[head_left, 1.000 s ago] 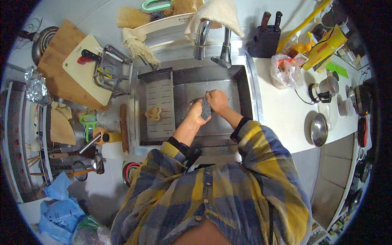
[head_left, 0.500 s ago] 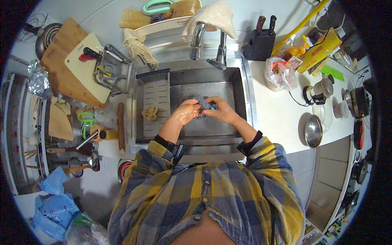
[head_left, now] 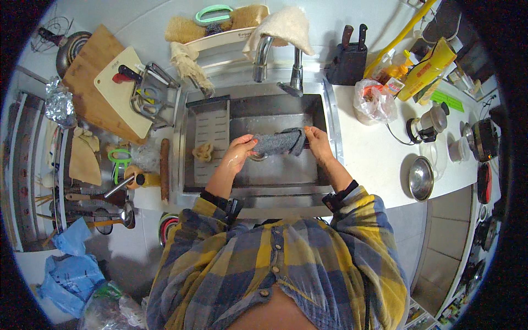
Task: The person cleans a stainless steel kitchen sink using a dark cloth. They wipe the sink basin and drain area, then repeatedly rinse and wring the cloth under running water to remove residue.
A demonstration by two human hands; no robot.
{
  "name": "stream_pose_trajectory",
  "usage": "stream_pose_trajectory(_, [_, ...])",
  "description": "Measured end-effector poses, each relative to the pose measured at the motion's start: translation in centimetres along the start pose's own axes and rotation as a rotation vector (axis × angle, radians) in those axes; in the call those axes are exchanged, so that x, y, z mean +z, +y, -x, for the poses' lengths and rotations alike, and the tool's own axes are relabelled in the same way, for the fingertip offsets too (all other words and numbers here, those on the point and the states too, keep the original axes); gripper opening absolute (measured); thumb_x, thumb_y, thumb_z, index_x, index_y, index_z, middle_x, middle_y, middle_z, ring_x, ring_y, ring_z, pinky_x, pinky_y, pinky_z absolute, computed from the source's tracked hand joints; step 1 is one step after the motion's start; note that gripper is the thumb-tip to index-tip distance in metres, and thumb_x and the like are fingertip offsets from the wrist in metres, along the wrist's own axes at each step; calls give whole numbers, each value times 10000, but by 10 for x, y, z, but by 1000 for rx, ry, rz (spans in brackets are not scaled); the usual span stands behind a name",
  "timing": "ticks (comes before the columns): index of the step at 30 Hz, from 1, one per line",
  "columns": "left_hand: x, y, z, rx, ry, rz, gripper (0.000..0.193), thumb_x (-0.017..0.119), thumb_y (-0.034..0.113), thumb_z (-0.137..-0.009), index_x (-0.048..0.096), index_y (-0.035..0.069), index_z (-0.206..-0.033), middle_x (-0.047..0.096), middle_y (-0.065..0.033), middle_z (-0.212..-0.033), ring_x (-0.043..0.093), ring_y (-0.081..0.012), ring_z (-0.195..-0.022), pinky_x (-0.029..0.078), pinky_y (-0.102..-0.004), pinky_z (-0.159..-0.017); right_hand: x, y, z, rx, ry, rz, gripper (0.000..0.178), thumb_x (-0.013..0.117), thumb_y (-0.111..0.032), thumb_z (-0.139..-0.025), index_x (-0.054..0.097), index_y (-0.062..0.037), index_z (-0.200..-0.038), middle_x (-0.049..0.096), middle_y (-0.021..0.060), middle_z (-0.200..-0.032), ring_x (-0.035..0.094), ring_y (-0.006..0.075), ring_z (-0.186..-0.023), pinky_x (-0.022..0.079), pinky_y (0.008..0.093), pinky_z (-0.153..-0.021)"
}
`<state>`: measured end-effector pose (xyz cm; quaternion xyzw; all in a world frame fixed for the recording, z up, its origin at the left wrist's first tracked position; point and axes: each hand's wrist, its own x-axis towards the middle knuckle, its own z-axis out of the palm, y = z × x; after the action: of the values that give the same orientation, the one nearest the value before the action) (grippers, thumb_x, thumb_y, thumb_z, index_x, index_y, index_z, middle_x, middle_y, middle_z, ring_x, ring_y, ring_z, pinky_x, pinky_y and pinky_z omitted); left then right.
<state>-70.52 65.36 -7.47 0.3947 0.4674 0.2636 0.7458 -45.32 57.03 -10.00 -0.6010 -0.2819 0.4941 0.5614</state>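
"Counter (head_left: pixel 363 165) first: what is let into it?"

"A steel sink (head_left: pixel 280 175), with a slotted tray (head_left: pixel 213 171) laid along its left side and a tap (head_left: pixel 260 70) mounted at its far edge."

"And the cloth (head_left: pixel 278 143)?"

"It is held over the sink, right of the tray, stretched lengthwise between left hand (head_left: pixel 238 154) and right hand (head_left: pixel 319 146). Its right end is doubled over and looks darker."

"How are the fingers set?"

"On the left, thumb and fingers are closed on the cloth's end. On the right, the upper corner is pinched, fingers clamped on the edge. Wet shine is seen on the left hand."

"How much can be counted as done?"

"The handling is judged to be partway. The cloth is drawn out into a band, but the fold at its right end is not yet opened, and it is not yet set down. Whether it is fully rinsed or wrung cannot be told."

"Anything smaller?"

"A pale sponge (head_left: pixel 203 152) is seen on the tray, touched by neither hand."
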Motion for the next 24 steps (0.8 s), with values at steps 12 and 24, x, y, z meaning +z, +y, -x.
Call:
stream_pose_trajectory(12, [3, 25, 12, 227, -157, 305, 212, 543, 60, -842, 509, 91, -1049, 571, -78, -1078, 526, -246, -1080, 391, -466, -978, -15, -53, 26, -126, 102, -333, 226, 465, -268, -960, 579, -74, -937, 551, -45, -806, 480, 57, -780, 409, 235, -728])
stream_pose_trajectory(24, [21, 51, 16, 112, -401, 857, 280, 501, 191, -767, 551, 42, -999, 551, -147, -1145, 483, -317, -1111, 335, -452, -989, 13, -5, 50, -156, -583, 511, 257, 566, -265, -896, 634, -17, -904, 624, 33, -876, 551, 119, -797, 448, 271, -733])
